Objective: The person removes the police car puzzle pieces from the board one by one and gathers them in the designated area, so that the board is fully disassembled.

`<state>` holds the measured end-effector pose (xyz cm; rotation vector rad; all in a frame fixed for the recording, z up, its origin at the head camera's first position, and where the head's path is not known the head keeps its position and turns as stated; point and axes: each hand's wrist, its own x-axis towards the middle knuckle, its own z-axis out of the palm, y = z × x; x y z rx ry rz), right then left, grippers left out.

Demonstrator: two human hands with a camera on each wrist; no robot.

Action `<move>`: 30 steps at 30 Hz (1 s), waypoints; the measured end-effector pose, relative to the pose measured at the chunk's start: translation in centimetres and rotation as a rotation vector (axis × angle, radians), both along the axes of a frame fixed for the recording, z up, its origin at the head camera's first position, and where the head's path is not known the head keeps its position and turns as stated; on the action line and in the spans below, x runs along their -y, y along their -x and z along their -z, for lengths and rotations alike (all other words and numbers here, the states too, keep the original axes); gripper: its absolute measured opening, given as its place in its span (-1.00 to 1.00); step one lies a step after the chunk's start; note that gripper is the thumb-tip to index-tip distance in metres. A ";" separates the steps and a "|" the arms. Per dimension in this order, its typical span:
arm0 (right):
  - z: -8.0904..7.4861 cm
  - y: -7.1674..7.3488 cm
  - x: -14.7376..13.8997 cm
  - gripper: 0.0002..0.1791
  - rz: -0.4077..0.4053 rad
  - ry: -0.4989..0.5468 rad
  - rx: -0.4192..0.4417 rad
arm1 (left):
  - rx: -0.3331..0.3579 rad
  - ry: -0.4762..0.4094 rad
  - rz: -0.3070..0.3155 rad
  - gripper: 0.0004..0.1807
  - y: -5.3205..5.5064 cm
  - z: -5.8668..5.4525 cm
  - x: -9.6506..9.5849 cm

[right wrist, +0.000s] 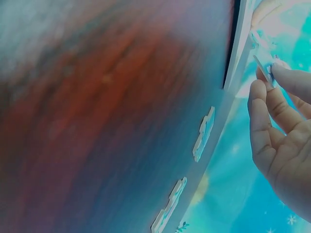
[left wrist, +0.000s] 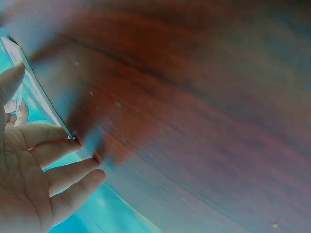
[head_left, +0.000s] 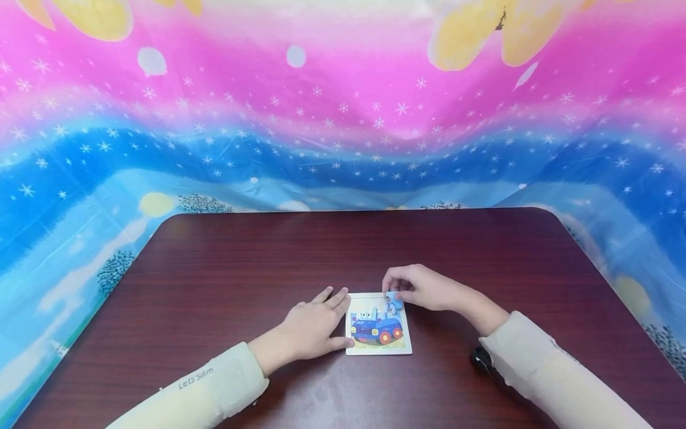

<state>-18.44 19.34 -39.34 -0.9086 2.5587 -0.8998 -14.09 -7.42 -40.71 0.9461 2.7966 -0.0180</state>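
Observation:
A square jigsaw puzzle board with a pale rim and a blue cartoon truck picture lies on the table. My left hand rests along its left side, fingers spread, thumb at the lower edge and a fingertip near the top corner. In the left wrist view, that hand has fairly straight fingers beside the board's edge. At the board's upper right corner, my right hand pinches a blue puzzle piece. The right wrist view shows the thin piece tilted between thumb and fingers.
Two loose puzzle pieces, one nearer and one farther, lie on the table in the right wrist view. The dark wooden table has rounded far corners. A patterned cloth hangs behind it.

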 end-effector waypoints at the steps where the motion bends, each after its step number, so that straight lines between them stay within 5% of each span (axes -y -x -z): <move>1: 0.0 0.0 -0.1 -0.80 0.007 0.001 0.003 | 0.000 0.000 0.000 -0.10 0.0 0.0 0.0; 30: -1.3 -0.8 -6.2 -0.82 0.138 0.016 -0.025 | 0.012 -0.006 -0.001 -0.10 -0.1 -0.2 0.0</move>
